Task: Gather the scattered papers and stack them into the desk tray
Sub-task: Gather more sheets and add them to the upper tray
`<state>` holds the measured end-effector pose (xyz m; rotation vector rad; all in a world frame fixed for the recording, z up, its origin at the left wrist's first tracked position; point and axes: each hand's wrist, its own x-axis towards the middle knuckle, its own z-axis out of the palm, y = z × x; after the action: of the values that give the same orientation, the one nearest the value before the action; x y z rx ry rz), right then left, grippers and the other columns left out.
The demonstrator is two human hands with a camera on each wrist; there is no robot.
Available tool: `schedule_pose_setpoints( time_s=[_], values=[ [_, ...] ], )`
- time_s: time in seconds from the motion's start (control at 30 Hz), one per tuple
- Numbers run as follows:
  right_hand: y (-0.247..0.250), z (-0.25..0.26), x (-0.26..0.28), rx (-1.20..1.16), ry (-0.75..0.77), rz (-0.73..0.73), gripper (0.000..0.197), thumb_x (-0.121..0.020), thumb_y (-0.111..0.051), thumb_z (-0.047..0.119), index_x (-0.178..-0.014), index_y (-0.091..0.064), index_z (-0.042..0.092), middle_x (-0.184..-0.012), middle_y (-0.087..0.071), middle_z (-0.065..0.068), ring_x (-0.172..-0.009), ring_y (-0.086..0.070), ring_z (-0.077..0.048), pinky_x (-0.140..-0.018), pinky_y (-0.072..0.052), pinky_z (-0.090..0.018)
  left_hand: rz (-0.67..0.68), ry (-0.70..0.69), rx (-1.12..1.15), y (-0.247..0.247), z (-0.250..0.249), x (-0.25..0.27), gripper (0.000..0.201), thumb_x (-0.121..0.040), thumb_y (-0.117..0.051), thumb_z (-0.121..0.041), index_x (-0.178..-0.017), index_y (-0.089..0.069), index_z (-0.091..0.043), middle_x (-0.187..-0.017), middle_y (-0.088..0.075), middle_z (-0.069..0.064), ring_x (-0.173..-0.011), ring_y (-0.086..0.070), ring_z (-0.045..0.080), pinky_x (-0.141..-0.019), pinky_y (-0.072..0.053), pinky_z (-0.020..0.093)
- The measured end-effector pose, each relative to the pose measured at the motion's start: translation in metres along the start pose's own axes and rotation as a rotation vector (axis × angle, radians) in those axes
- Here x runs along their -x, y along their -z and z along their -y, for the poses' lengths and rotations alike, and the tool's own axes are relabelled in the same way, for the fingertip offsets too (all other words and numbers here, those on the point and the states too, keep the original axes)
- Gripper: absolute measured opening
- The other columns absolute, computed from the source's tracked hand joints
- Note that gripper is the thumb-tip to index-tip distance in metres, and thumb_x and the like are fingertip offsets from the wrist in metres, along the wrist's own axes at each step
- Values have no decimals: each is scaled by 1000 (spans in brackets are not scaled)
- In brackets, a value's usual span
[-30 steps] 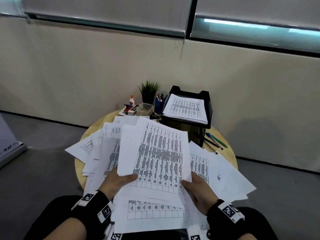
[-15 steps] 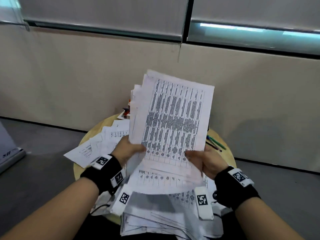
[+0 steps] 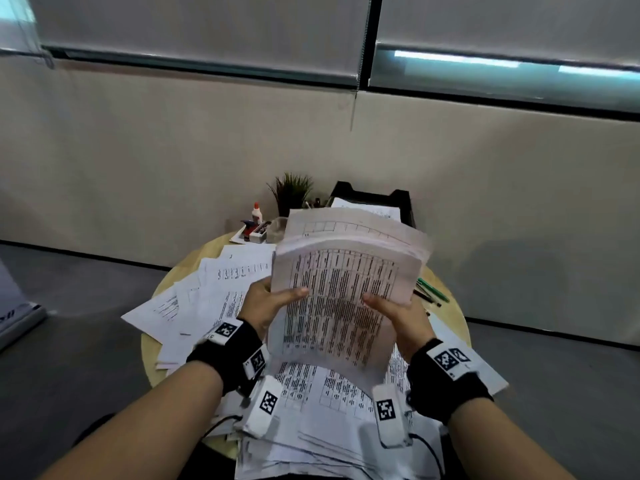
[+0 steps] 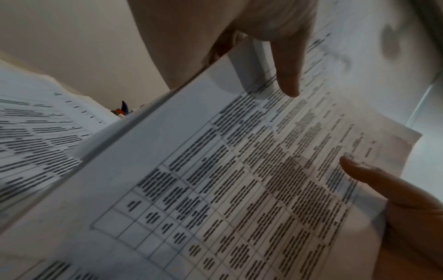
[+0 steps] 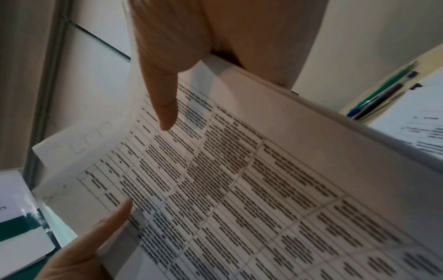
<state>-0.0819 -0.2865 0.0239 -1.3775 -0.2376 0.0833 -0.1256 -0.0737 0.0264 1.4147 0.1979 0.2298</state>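
Both hands pinch one paper stack (image 3: 341,299): left hand (image 3: 268,306) on its left edge, right hand (image 3: 398,317) on its right, above the round table (image 3: 450,306). Desk tray (image 3: 403,199) lies straight ahead at the table's far edge; stack's long axis points at it. Neither hand nearer.

- A stack of printed papers (image 5: 239,189) is held tilted, its table of text facing the camera.
- The stack's right edge is gripped by the right hand (image 5: 191,37), thumb laid on the top sheet.
- The left hand (image 5: 79,252) is seen at lower left, thumb on the sheet.
- Pens (image 5: 383,94) are seen beyond the stack, on a table (image 5: 359,98).
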Motion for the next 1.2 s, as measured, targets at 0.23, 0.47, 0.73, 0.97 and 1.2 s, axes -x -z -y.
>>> schedule_pose_setpoints(
  time_s=[0.23, 0.47, 0.73, 0.97, 1.2],
  values=[
    [0, -5, 0, -52, -4, -92, 33, -69, -77, 1, -100, -70, 9, -94, -75, -5, -91, -71, -22, -91, -53, -43, 41, -16, 67, -2, -2, 0, 50, -41, -86, -39, -84, -74, -17, -93, -75, 2, -100, -66, 19, -105, -39, 45],
    [7, 16, 3, -30, 157, -24, 30, -68, -75, 6, -97, -70, 14, -94, -75, -3, -91, -71, -17, -76, -56, -26, 49, -103, 89, -1, -2, -4, 72, -31, -86, -62, -86, -76, -18, -94, -75, 1, -97, -68, 19, -102, -43, 48],
    [14, 28, 1, -46, 203, -15, 36, -67, -74, 1, -102, -69, 3, -98, -74, -12, -94, -70, -25, -83, -56, -33, 103, -311, 29, -13, -22, -8, 39, -59, -79, -35, -93, -69, -20, -83, -75, -10, -85, -69, 2, -88, -54, 26],
    [16, 26, 0, -52, 200, -54, 29, -72, -70, -11, -99, -70, -1, -94, -74, -12, -89, -70, -23, -78, -56, -28, 13, -541, 73, -21, -52, -6, 41, -67, -71, -53, -82, -70, -15, -75, -72, -9, -75, -65, 2, -66, -49, 12],
    [16, 27, 0, -115, 180, -39, 24, -74, -68, -11, -96, -70, -1, -93, -74, -12, -88, -71, -22, -75, -56, -27, 16, -458, 49, -15, -41, -14, 13, -72, -74, -18, -82, -68, -13, -73, -73, -9, -72, -66, 3, -69, -51, 19]
  ],
)
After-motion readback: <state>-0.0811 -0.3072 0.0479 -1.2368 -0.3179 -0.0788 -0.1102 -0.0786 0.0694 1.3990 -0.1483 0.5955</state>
